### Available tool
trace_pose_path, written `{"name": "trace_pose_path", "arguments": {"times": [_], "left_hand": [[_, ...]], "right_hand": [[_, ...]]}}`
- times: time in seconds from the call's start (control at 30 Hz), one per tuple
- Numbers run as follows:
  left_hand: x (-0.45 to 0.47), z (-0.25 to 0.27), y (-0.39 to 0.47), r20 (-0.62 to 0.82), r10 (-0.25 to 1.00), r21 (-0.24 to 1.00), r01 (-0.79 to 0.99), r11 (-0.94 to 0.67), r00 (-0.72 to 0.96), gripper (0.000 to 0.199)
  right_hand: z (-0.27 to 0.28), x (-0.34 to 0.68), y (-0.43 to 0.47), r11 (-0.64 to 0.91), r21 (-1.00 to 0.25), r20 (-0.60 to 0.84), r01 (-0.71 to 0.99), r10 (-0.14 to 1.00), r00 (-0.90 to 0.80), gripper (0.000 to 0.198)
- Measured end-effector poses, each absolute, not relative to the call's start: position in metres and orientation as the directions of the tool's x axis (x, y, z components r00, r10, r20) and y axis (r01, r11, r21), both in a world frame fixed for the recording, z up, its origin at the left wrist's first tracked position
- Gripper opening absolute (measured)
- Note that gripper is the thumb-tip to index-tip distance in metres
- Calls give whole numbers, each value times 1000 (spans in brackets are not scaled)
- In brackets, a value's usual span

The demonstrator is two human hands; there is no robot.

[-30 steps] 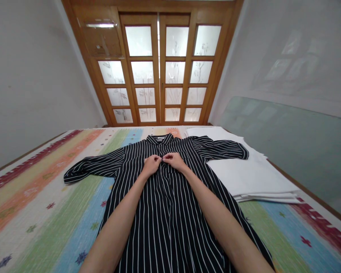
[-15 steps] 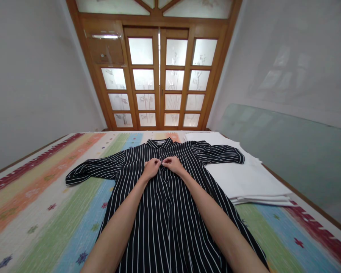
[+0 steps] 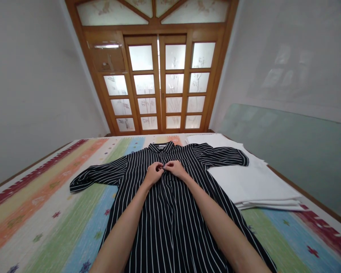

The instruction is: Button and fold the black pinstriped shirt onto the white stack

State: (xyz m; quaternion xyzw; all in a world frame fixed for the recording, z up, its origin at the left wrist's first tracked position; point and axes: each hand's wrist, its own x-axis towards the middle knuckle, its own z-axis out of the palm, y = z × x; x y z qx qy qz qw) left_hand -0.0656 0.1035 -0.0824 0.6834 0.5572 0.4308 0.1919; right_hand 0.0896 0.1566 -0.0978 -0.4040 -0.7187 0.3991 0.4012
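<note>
A black shirt (image 3: 156,227) with white stripes lies spread out, front up, its collar (image 3: 161,146) pointing away from me. Its left-hand sleeve (image 3: 99,174) rests on the coloured cloth, while the other sleeve (image 3: 230,156) reaches over white folded fabric. At the front opening below the collar, my left hand (image 3: 154,173) pinches the shirt's edge between thumb and fingers. My right hand (image 3: 174,168) meets it there, also pinching the shirt front, fingertips nearly touching the left ones. Whatever button sits between the fingertips is too small to make out.
Under the shirt is a striped, star-patterned cloth (image 3: 45,212). A stack of white folded fabric (image 3: 250,184) lies at the right. Beyond stand wooden doors with glass panes (image 3: 159,83). A pale green panel (image 3: 290,148) leans along the right wall.
The view has tilted slightly upward, so everything sits a little lower. Both hands stay at the shirt front, with the left fingers slightly shifted in their pinch.
</note>
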Motion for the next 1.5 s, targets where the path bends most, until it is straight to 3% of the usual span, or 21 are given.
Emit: {"name": "trace_pose_path", "arguments": {"times": [0.47, 0.7, 0.87, 1.17, 1.37, 1.5], "left_hand": [[-59, -77, 93, 469, 882, 631, 684, -367, 41, 22], [-57, -83, 97, 481, 876, 671, 654, -349, -26, 12], [-58, -80, 99, 403, 913, 744, 603, -289, -59, 9], [-58, -76, 98, 342, 936, 792, 563, -237, -87, 14], [-59, -82, 101, 352, 929, 820, 516, -247, -116, 35], [-59, -84, 102, 368, 923, 811, 525, -258, -114, 32]], "right_hand": [[-95, 88, 155, 322, -906, 226, 273, 917, -330, 12], [-93, 86, 154, 320, -878, 220, 355, 930, -294, 12], [-93, 86, 153, 312, -878, 211, 362, 933, -292, 13], [-90, 83, 151, 268, -875, 180, 403, 953, -245, 15], [-83, 80, 145, 227, -867, 155, 443, 969, -192, 15], [-79, 80, 142, 212, -855, 148, 473, 974, -170, 15]]}}
